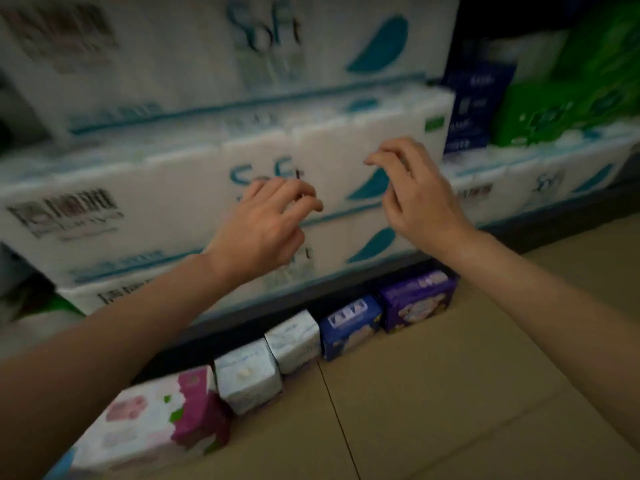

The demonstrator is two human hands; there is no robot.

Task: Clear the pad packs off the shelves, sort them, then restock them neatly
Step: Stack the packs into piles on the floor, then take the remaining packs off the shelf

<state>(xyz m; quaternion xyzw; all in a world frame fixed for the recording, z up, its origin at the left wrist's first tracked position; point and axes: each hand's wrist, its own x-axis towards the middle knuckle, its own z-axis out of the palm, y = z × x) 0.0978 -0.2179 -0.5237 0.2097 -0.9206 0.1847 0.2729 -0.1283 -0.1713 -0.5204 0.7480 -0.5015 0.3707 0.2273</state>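
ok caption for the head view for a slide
Both empty hands, left and right, raised before stacked tissue packs; pad packs lined along the floor.

Two bare forearms, no sleeves; left hand [266, 226], right hand [415, 192] ungloved.

"Soft" on white tissue packs [207, 188].

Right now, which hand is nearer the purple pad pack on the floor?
Right. The right hand hangs above the purple pad pack, almost straight over it. The left hand is also raised, but off to the pack's left. Neither touches it.
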